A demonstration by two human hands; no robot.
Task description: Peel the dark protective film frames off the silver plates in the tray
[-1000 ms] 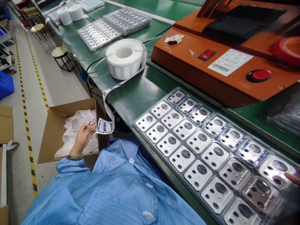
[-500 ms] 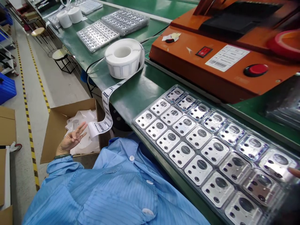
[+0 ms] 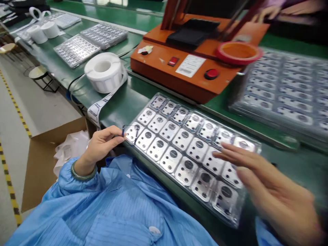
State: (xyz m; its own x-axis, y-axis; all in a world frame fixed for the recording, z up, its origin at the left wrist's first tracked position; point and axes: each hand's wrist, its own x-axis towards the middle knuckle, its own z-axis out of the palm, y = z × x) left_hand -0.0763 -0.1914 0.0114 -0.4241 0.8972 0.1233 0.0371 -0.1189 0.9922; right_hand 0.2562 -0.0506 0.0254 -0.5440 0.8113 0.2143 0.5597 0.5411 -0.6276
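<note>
Two bare hands work over a long clear plastic tray (image 3: 191,155) of square silver metal plates (image 3: 186,171), which lies along the front edge of a green surface (image 3: 128,114). The left hand (image 3: 101,147) is closed in a pinch, holding a small dark-outlined label (image 3: 128,132) between thumb and forefinger, just above the tray's left corner. The right hand (image 3: 269,184) is open with its fingers spread, above the tray's right end and slightly blurred; whether it touches the tray cannot be told.

Beyond the tray, toward the surface's far side, stands an orange machine (image 3: 184,66) with a round red button (image 3: 211,73) and a red rocker switch (image 3: 173,61); a red-rimmed tape roll (image 3: 238,53) sits on it. A white label roll (image 3: 104,72) stands at the left, its printed strip (image 3: 96,111) running over the front edge. Further along are two stacked trays (image 3: 91,44) and two white rolls (image 3: 42,31).

Below the edge, a cardboard box (image 3: 41,167) holds white plastic sheets (image 3: 71,147). Round stools (image 3: 38,73) line the grey floor (image 3: 41,109), which has yellow-and-black tape (image 3: 12,201). The person wears a striped blue smock (image 3: 110,208) and a green bangle (image 3: 83,174).
</note>
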